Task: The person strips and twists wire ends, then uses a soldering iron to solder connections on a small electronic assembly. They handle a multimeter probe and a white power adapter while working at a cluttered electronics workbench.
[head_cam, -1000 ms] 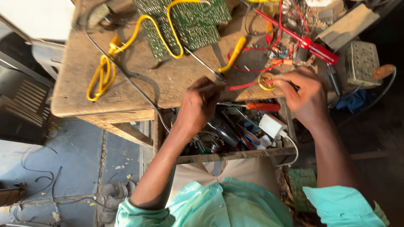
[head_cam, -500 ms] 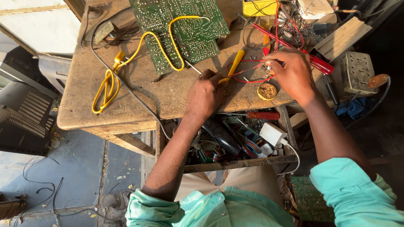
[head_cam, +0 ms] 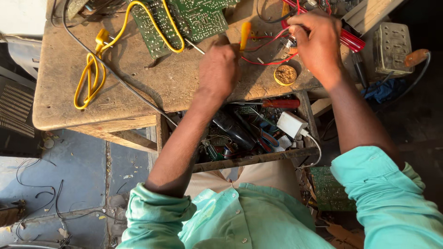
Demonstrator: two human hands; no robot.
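My left hand (head_cam: 219,69) is closed around a yellow-handled tool (head_cam: 245,34); its metal shaft (head_cam: 194,46) points toward a green circuit board (head_cam: 184,18) at the far edge of the wooden bench (head_cam: 138,87). My right hand (head_cam: 318,41) pinches thin red wires (head_cam: 265,61) and a small part at its fingertips, just right of the yellow handle. A small round tin of brown paste (head_cam: 285,74) sits on the bench below my right hand, apart from it.
A coiled yellow cable (head_cam: 90,80) lies on the left of the bench. An open drawer (head_cam: 258,159) below holds tools, a red-handled screwdriver (head_cam: 282,103) and a white adapter (head_cam: 291,123). A grey metal box (head_cam: 392,41) and blue cloth (head_cam: 380,90) are on the right.
My right hand has lifted off the round tin and gone up to the red wires. My left hand has moved up beside the yellow handle. The view has come closer.
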